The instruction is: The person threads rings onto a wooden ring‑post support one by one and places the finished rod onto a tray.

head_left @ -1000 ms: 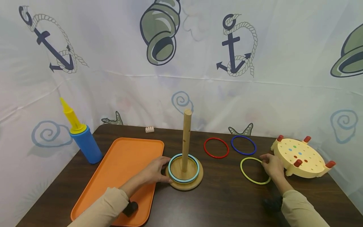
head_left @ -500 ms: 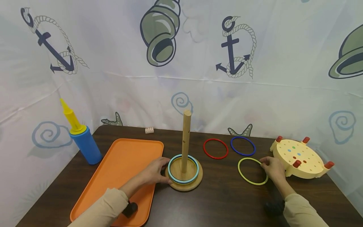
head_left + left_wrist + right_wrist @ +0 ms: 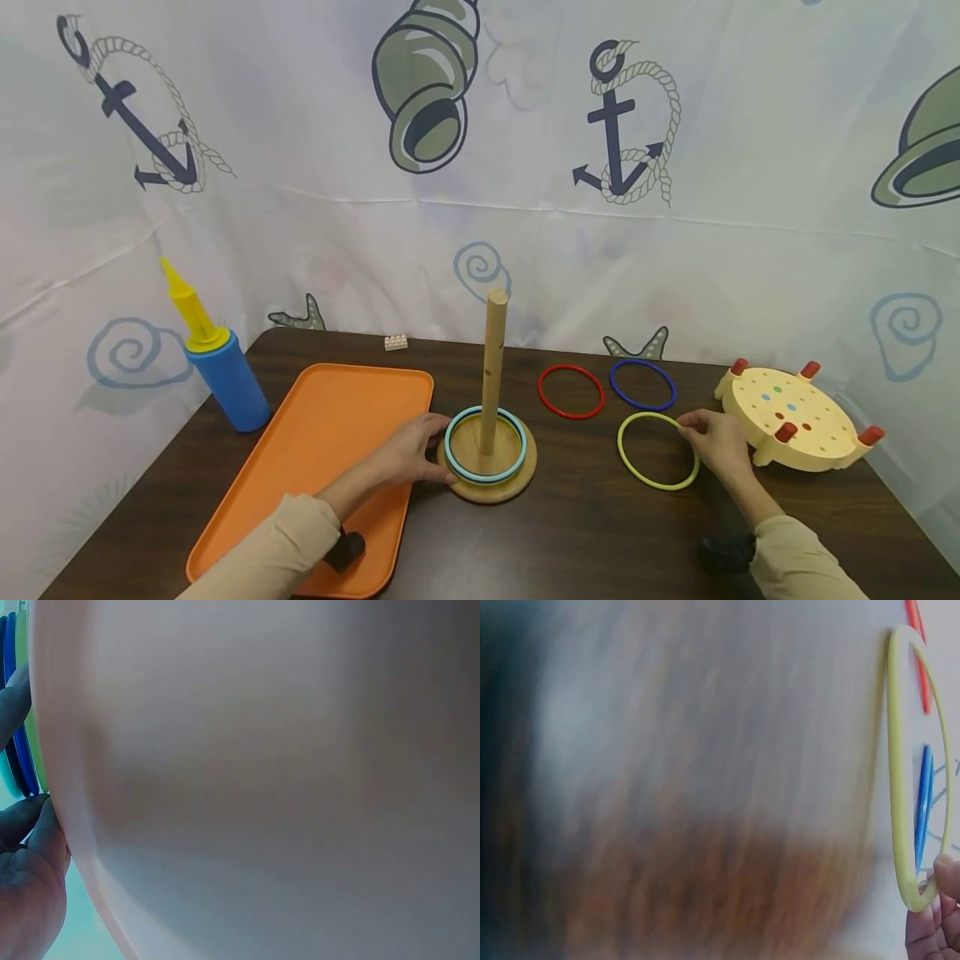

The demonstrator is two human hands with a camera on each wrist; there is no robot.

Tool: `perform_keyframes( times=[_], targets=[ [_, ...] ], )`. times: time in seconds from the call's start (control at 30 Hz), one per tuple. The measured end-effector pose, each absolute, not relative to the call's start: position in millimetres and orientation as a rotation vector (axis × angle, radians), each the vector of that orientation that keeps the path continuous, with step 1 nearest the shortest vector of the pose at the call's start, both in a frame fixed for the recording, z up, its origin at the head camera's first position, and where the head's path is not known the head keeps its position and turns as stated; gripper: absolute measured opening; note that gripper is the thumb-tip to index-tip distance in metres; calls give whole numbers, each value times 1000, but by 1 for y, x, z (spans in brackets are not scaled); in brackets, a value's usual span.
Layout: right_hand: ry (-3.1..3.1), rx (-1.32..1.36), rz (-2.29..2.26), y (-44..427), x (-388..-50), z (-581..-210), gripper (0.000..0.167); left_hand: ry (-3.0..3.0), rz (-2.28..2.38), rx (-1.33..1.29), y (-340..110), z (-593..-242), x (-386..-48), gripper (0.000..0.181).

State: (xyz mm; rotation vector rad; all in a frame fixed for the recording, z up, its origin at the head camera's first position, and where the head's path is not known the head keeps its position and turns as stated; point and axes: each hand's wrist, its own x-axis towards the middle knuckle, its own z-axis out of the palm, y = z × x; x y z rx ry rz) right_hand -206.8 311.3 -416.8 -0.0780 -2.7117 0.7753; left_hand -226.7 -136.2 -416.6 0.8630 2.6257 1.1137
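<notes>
At the middle of the table, a wooden post stands upright on a round base. A light blue ring lies around the post on top of other rings; the left wrist view shows several coloured edges stacked together. The left hand holds the base at its left edge, thumb toward the person and fingers toward the wall. The right hand pinches the right side of a yellow ring between thumb and fingers; I cannot tell whether that ring touches the table. Behind it lie a blue ring and, just left, a red ring. To the right of the right hand sits a cream stand with red pegs. An orange tray lies left of the base, partly under the left arm. Beyond it, a blue pump leans at the left edge.
</notes>
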Motion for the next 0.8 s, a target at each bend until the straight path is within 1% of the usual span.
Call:
perform_keyframes(
  times=[0.33,0.8],
  targets=[
    [-2623,4,805,292,-216,-402,8,2622,1112,868,-136,-416,-229,66],
    [-2511,106,987,245,-215,-353,14,2661,1078,853,-136,-418,-229,67]
  ],
)
